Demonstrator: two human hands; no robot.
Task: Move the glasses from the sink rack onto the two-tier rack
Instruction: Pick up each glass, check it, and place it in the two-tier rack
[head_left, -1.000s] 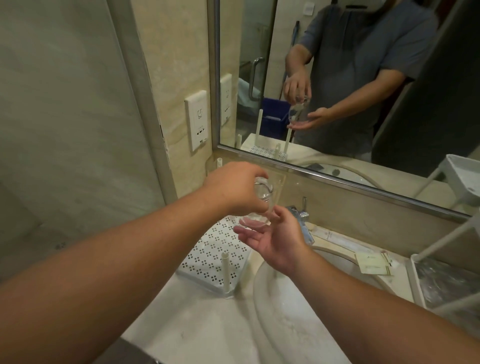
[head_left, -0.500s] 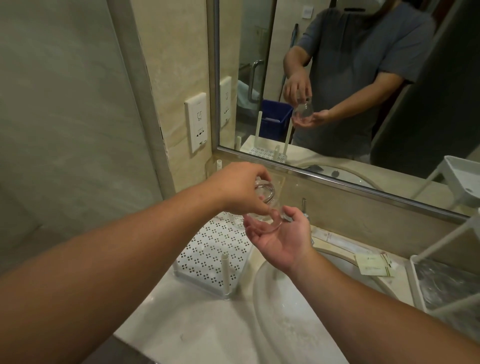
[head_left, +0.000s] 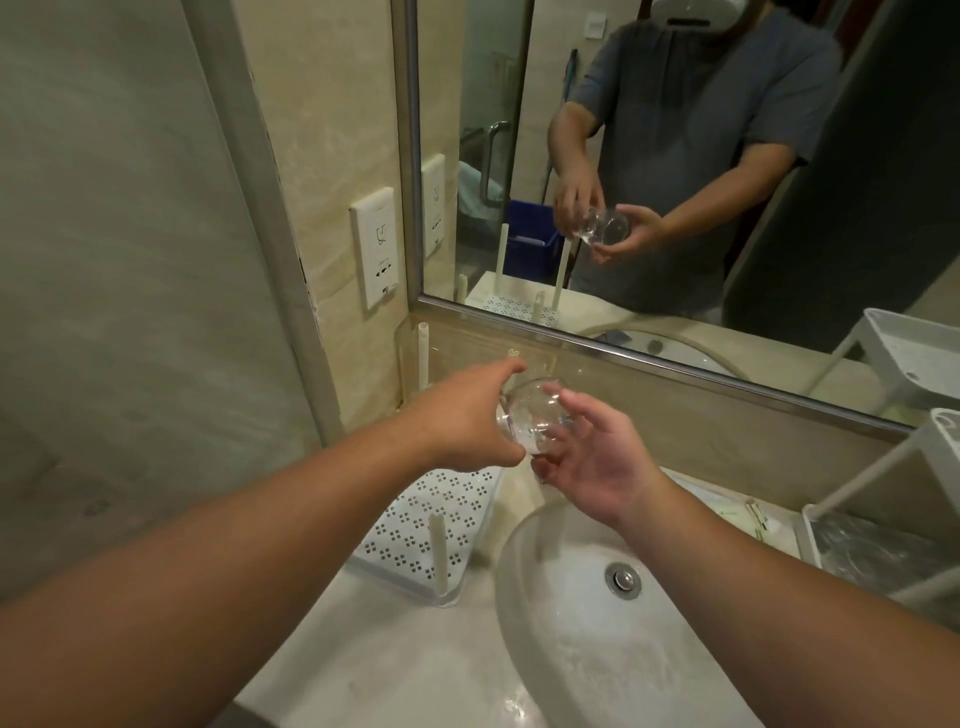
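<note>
A clear glass (head_left: 530, 413) hangs tilted on its side above the counter, between my two hands. My left hand (head_left: 462, 421) grips it from the left with fingers curled round it. My right hand (head_left: 592, 462) cups it from the right, thumb and fingers round its other end. Below them lies the white perforated sink rack (head_left: 431, 525) with upright pegs and no glass that I can see on it. The white two-tier rack (head_left: 930, 457) stands at the far right, and clear glassware (head_left: 872, 551) shows in its lower tray.
A round white basin (head_left: 597, 639) with a metal drain sits under my right forearm. A wide mirror (head_left: 675, 156) runs along the back wall and shows my hands on the glass. A wall socket (head_left: 374, 247) is left of it. Paper sachets (head_left: 753, 519) lie by the basin.
The glass has tipped from upright onto its side. My right hand has closed round it from the right, having lain flat under it before. Both hands have risen slightly.
</note>
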